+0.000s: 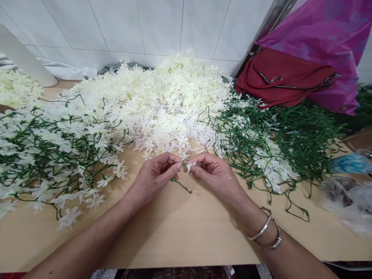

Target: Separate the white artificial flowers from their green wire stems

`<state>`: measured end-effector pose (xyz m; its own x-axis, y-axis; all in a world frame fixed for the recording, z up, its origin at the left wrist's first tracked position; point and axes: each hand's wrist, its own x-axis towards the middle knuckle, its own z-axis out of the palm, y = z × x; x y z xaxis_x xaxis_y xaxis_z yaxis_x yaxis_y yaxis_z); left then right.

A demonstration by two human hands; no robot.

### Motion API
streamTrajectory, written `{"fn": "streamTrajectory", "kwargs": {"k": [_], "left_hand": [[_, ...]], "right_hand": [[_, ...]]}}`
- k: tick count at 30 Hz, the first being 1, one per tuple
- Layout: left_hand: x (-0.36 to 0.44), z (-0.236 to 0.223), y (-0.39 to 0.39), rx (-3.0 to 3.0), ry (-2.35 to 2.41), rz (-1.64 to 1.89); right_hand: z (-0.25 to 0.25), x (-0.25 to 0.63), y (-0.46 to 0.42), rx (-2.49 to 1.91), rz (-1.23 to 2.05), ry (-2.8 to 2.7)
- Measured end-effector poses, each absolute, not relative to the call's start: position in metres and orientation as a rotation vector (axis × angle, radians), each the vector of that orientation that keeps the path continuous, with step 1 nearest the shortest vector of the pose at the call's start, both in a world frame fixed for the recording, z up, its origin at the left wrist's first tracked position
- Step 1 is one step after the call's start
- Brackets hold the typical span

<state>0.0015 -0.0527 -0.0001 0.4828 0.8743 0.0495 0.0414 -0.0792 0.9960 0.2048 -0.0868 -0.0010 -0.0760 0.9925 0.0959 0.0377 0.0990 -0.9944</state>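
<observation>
My left hand [162,170] is closed in a pinch on a green artificial flower stem [182,186], whose lower end hangs below the fingers. Facing it, my right hand [210,170] pinches a small white artificial flower [190,167] between thumb and forefinger. Flower and stem tip meet in the narrow gap between both hands; whether they are joined I cannot tell. Just behind the hands spreads a large heap of loose white blossoms [174,97]. On the left lies a pile of green stems bearing white flowers [66,147]. Bare green stems [305,135] are heaped on the right.
A red handbag [290,77] and a purple plastic bag [328,35] stand at the back right. Clear plastic bags [345,197] lie at the right side of the table [180,236]. A white tube [26,58] leans at the far left, before a tiled wall [159,27].
</observation>
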Motion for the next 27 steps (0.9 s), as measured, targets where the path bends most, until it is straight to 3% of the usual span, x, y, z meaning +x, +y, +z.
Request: {"fn": "streamTrajectory", "kwargs": {"k": [27], "left_hand": [[0.005, -0.007, -0.056, 1.713, 0.912, 0.742]], "right_hand": [[0.006, 0.209, -0.087, -1.204, 1.319, -1.435]]}}
